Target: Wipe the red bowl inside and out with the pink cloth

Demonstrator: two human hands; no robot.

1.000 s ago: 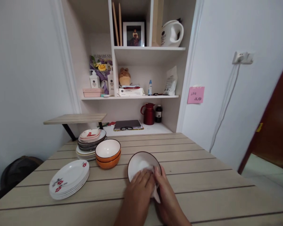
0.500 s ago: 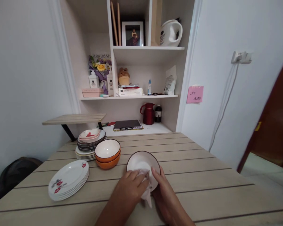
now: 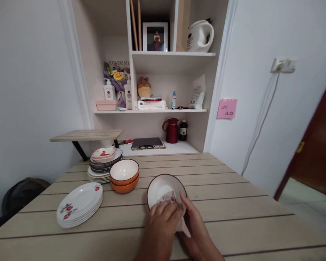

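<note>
A bowl with a white inside and a dark rim is tilted toward me above the table's near middle. My right hand grips its right side, the thumb over the rim and the other fingers behind it. Closed over a pale pinkish cloth, my left hand presses it against the inside of the bowl. Part of the cloth shows past the fingertips and one corner hangs down between the hands. The bowl's outside is hidden from view.
Left of the bowl stand two stacked orange bowls, a stack of flowered white plates and a taller pile of mixed dishes. A small raised shelf overhangs the table's back left. Behind, a red jug stands in the shelving.
My left hand has slid to the right with the cloth, across the inside of the bowl. The right hand keeps its hold on the rim. The whole view has shifted slightly.
</note>
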